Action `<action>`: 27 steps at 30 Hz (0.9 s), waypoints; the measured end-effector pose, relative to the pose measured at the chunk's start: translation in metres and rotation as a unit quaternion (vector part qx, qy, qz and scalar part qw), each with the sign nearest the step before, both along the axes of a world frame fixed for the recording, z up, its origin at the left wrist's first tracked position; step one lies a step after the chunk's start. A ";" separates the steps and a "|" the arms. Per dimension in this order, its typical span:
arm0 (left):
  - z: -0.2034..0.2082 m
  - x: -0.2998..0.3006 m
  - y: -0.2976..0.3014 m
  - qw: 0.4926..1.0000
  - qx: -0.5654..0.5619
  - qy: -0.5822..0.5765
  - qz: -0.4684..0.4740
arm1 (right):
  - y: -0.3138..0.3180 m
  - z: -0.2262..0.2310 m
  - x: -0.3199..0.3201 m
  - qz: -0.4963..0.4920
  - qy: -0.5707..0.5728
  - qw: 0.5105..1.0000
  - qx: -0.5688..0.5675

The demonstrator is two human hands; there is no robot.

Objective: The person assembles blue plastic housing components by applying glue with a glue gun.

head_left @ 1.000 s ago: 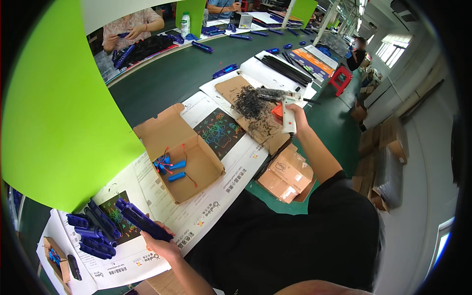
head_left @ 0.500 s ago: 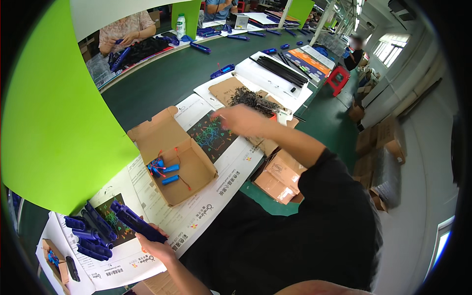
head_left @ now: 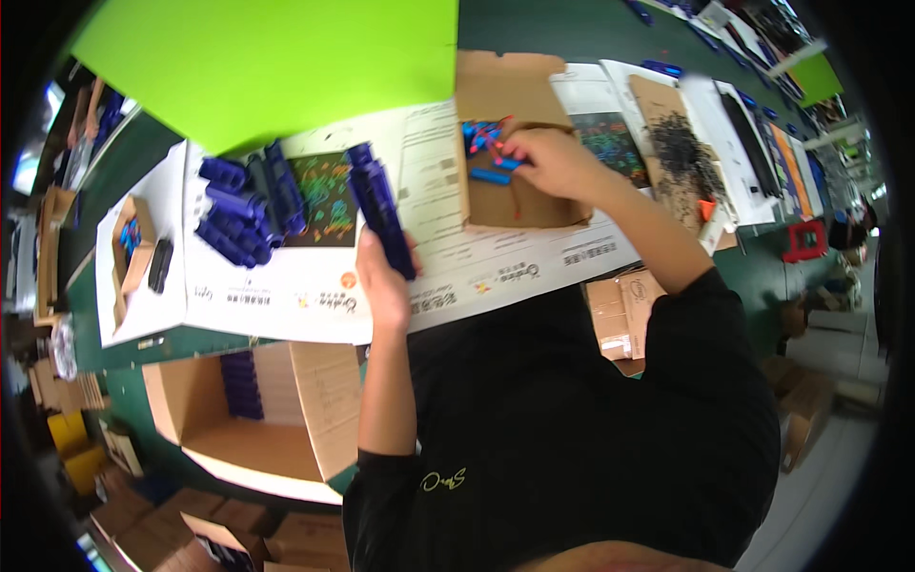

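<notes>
My left hand (head_left: 383, 276) is closed around a dark blue plastic housing (head_left: 378, 205), long and ribbed, held tilted above the paper-covered table. My right hand (head_left: 548, 162) reaches into an open cardboard box (head_left: 553, 212), its fingertips pinched at a blue cylindrical battery (head_left: 508, 164). The fingers partly hide that battery. Another blue battery (head_left: 490, 176) lies just below it in the box. Beside them is a small heap of batteries (head_left: 479, 135) with red wires and connectors. Several more dark blue housings (head_left: 238, 212) are piled left of my left hand.
A green partition (head_left: 286, 67) rises behind the table. Right of the box, a cardboard sheet (head_left: 658, 143) carries a pile of small black parts (head_left: 684, 148). At the far left is a small carton (head_left: 129, 257); below the table edge stands an open cardboard box (head_left: 253, 448).
My view has swung left and down. My right hand has moved from near the black parts into the battery box. My left hand still holds the housing.
</notes>
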State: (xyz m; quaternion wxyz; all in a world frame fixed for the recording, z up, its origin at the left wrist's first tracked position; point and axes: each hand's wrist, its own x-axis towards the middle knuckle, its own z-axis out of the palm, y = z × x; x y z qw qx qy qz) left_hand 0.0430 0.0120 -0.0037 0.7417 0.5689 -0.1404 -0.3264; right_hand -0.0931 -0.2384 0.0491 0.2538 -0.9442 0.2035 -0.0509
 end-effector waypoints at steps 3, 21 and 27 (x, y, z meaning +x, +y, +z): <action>0.007 0.001 0.009 0.999 0.002 -0.042 0.012 | 0.004 0.016 0.000 -0.015 -0.020 0.999 0.022; 0.012 -0.004 0.013 0.997 -0.008 -0.071 -0.011 | 0.116 0.044 0.029 -0.020 -0.180 0.795 0.579; 0.012 -0.004 0.016 0.998 -0.007 -0.063 -0.021 | 0.134 0.038 0.062 -0.041 -0.196 0.825 0.529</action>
